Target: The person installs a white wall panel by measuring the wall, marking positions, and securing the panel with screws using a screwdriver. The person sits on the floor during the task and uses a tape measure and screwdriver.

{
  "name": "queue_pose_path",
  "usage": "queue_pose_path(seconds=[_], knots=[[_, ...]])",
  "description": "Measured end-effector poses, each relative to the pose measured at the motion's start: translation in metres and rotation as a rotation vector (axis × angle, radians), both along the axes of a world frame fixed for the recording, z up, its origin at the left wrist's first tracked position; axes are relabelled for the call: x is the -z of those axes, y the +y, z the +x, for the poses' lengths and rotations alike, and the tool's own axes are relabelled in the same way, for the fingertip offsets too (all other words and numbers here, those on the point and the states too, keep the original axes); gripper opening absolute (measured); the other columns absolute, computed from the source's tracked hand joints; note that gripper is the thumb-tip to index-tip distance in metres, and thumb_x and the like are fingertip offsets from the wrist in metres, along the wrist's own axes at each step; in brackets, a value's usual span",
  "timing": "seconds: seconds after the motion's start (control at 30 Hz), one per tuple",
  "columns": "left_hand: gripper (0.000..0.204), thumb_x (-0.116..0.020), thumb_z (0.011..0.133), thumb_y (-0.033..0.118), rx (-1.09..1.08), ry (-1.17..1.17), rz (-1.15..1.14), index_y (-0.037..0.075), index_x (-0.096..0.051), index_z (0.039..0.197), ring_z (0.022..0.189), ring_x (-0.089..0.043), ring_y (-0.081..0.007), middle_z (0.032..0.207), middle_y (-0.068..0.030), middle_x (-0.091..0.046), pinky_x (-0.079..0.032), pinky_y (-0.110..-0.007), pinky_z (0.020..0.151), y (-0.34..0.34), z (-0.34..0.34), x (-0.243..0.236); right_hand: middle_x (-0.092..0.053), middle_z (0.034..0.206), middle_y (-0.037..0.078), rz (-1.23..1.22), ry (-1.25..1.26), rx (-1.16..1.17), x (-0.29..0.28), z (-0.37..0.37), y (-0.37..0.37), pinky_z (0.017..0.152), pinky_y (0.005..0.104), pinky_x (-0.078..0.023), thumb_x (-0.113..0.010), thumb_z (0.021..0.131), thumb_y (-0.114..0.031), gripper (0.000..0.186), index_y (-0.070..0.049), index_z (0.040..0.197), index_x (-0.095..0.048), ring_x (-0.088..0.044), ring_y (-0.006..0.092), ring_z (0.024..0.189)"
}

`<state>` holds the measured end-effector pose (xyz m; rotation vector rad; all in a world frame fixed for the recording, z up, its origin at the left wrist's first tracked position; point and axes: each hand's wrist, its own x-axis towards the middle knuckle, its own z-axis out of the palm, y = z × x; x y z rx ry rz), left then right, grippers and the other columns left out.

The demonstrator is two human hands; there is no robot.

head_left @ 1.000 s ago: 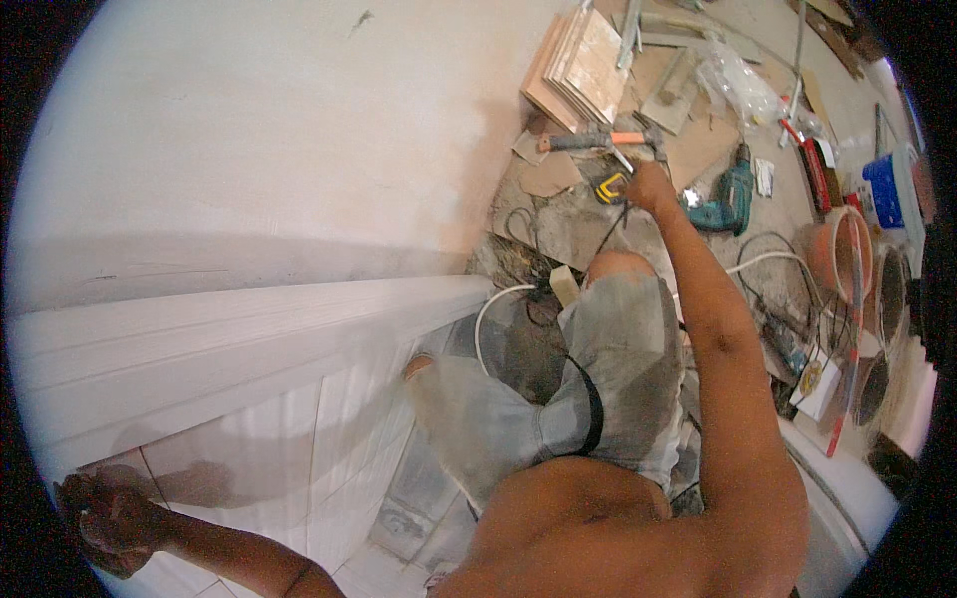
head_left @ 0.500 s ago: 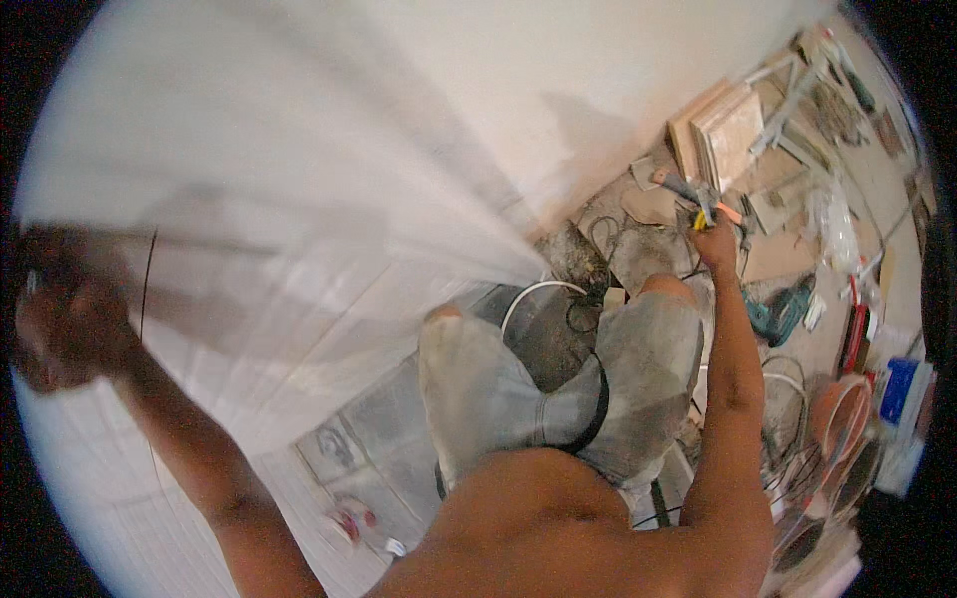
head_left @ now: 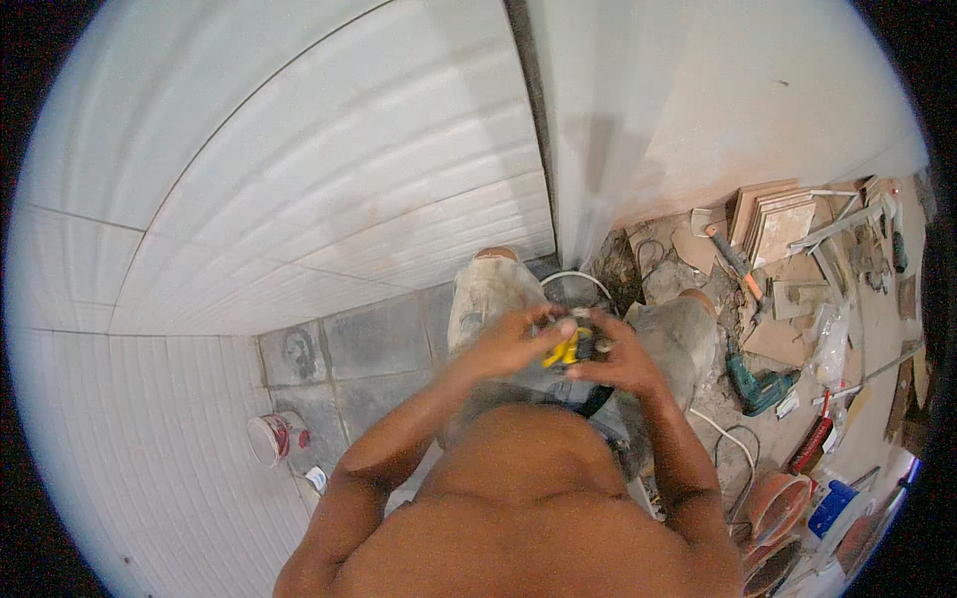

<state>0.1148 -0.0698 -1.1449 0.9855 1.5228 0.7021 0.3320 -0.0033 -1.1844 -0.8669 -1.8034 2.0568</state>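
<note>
Both of my hands are together in front of my belly, over my lap. Between them is a compact yellow and black tape measure (head_left: 564, 349), partly covered by fingers and blurred. My left hand (head_left: 518, 342) closes on its left side with thumb and fingers. My right hand (head_left: 625, 357) curls round its right side. Below the hands are my knees in dusty grey trousers (head_left: 678, 344).
White ribbed tiles (head_left: 379, 189) cover the wall ahead and left. A small bucket (head_left: 269, 439) stands on grey floor tiles. To the right lie an orange-handled hammer (head_left: 736, 261), stacked tiles (head_left: 783, 229), a green power drill (head_left: 760, 387), a red tool (head_left: 812, 444) and round tubs (head_left: 778, 503).
My left hand has come down from the wall at far left to my lap. My right hand has brought the tape measure back from beside the hammer. The view has shifted.
</note>
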Motion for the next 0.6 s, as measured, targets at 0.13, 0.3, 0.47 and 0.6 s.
queue_pose_path(seconds=[0.13,0.3,0.47,0.6], knots=[[0.077,-0.063,0.085,0.061,0.099,-0.119,-0.208,0.000,-0.054,0.131,0.114,-0.058,-0.0286,0.123,-0.0177,-0.063,-0.043,-0.039,0.100,-0.058,-0.026,0.033,-0.063,0.119,0.013,0.075,-0.045,-0.210,0.001,-0.053,-0.025,0.096,0.0366,-0.047,-0.087,0.071,-0.032,0.070,-0.001,0.126,-0.057,-0.059,0.0223,0.110],[0.080,-0.057,0.083,0.069,0.195,0.097,-0.232,-0.001,-0.062,0.121,0.102,-0.065,-0.0341,0.108,-0.0229,-0.067,-0.048,-0.042,0.091,-0.068,-0.043,0.030,-0.064,0.103,0.005,-0.016,0.011,-0.335,-0.001,-0.069,-0.013,0.087,0.0306,-0.048,-0.085,0.075,-0.020,0.051,-0.002,0.117,-0.061,-0.059,0.0140,0.099],[0.082,-0.051,0.078,0.078,0.348,0.364,-0.237,0.000,-0.071,0.092,0.081,-0.068,-0.0381,0.081,-0.0256,-0.067,-0.051,-0.046,0.072,-0.057,-0.055,0.024,-0.066,0.093,0.003,-0.060,0.035,-0.334,-0.005,-0.075,-0.008,0.078,0.0298,-0.049,-0.082,0.079,-0.026,0.033,-0.005,0.097,-0.065,-0.060,0.0123,0.087],[0.078,-0.051,0.080,0.077,0.416,0.416,-0.208,0.001,-0.070,0.078,0.069,-0.067,-0.0358,0.071,-0.0225,-0.065,-0.049,-0.046,0.062,-0.061,-0.083,0.014,-0.062,0.074,0.000,-0.170,0.005,-0.207,-0.016,-0.083,0.003,0.057,0.0249,-0.045,-0.080,0.080,-0.019,0.023,-0.008,0.085,-0.061,-0.055,0.0075,0.065]])
